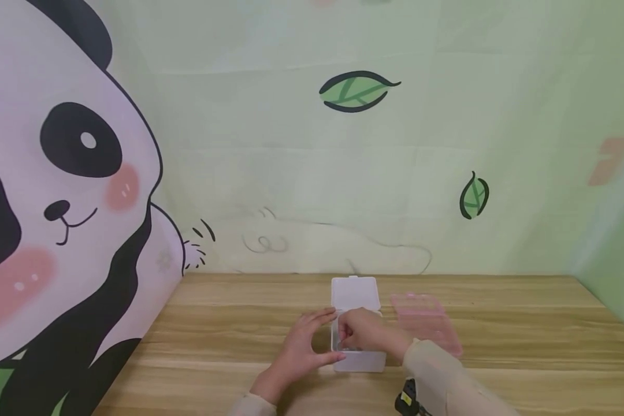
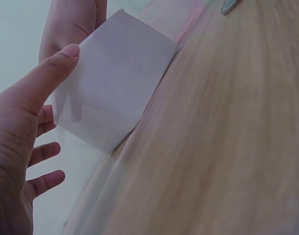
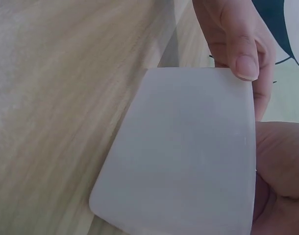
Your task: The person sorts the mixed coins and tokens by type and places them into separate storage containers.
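Observation:
A small white plastic box (image 1: 360, 362) stands on the wooden table with its hinged lid (image 1: 355, 293) flipped back. My left hand (image 1: 304, 346) holds the box at its left side. The thumb (image 2: 66, 58) rests on the rim at the near corner, and the other fingers spread toward the hinge. My right hand (image 1: 366, 330) reaches down into the box from the right with its fingers bent. Its fingertips are hidden by the walls, so whether they pinch anything is unclear. Small greyish things show faintly beneath them. Both wrist views see the box's outer walls.
To the right of the box lies a see-through pink plastic case (image 1: 431, 326). A dark metallic object (image 2: 230, 6) is partly visible at the top of the left wrist view. Behind the table (image 1: 213, 323) hangs a backdrop (image 1: 291, 144) printed with a panda and leaves.

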A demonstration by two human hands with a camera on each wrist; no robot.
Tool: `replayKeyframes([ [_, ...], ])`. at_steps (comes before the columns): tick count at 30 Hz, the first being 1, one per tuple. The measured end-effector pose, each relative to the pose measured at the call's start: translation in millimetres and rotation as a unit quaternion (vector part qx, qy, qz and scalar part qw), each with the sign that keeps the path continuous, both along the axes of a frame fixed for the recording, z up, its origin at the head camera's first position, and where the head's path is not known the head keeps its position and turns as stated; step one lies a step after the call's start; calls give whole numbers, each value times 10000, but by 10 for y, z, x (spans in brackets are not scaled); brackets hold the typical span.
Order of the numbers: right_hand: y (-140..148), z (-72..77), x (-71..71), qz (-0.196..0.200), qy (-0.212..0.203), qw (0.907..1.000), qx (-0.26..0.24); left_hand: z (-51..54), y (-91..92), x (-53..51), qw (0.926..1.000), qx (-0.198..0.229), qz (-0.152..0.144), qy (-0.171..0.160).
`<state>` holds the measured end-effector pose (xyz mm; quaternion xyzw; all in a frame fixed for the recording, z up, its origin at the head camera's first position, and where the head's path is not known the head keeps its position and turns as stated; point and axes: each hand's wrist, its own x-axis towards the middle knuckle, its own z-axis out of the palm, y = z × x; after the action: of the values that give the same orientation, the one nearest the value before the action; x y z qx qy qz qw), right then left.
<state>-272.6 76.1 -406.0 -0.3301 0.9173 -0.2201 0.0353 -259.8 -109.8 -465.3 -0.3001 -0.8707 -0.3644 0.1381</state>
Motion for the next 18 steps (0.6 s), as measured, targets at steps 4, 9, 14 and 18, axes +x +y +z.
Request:
replayKeyframes([
  [4,-18,7,2,-44,-24,10000,7,2,0,-2,10000,0,-3,7],
  [9,-33,-22,-1,-169,8,9998,137,-3,5,2,10000,13,12,9],
  [14,-49,-59,-9,-353,39,9989,292,-5,2,4,10000,49,18,35],
  [18,-52,-67,-10,-448,201,9977,473,-6,-4,-1,9999,106,-5,0],
])
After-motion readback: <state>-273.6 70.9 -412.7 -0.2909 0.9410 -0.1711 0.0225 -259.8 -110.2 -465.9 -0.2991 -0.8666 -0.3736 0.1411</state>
